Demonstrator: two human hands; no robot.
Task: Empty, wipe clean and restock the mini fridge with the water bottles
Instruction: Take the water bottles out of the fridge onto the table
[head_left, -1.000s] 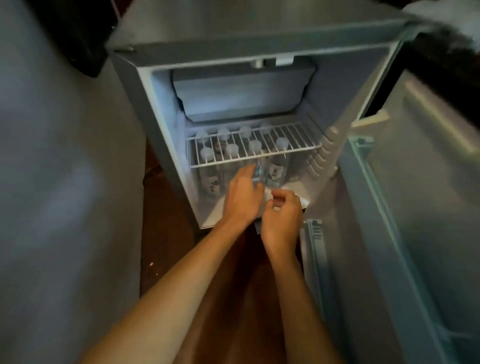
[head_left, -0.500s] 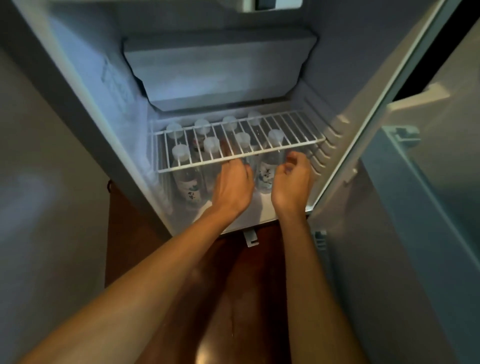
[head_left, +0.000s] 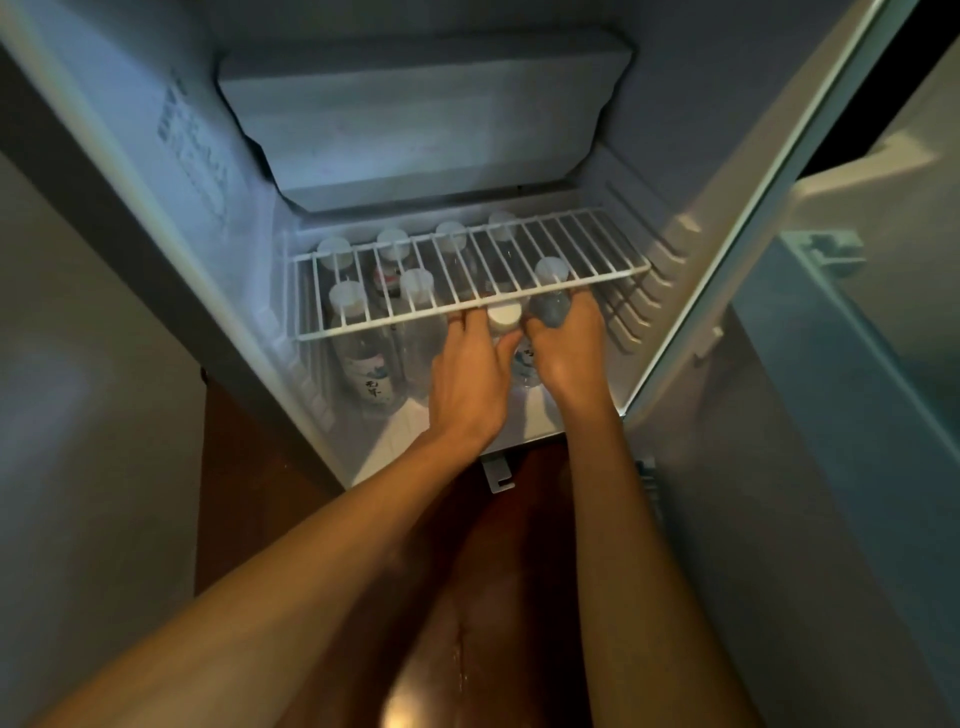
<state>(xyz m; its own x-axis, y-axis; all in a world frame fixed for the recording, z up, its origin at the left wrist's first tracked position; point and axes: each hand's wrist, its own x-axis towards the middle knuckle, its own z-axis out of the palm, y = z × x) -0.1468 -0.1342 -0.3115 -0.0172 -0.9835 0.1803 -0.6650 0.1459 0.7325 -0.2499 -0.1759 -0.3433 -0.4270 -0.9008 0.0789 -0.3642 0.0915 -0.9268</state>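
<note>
The mini fridge (head_left: 218, 291) stands open in front of me. Under its white wire shelf (head_left: 467, 306) stand several clear water bottles with white caps (head_left: 358, 338). My left hand (head_left: 470, 379) grips one front bottle (head_left: 505, 318), whose cap shows just in front of the shelf's front edge. My right hand (head_left: 569, 348) curls round the neighbouring bottle (head_left: 549, 306) to the right, whose cap is still under the wires. The bodies of both bottles are mostly hidden behind my hands.
A closed freezer box (head_left: 415, 119) fills the top of the fridge. The open door (head_left: 852, 395) hangs to the right, close to my right forearm. A dark wooden surface (head_left: 467, 649) lies below the fridge; a pale wall (head_left: 78, 415) is on the left.
The view has moved closer to the fridge. Both hands reached further in under the shelf and closed round two front bottles; the left one's cap now shows in front of the shelf.
</note>
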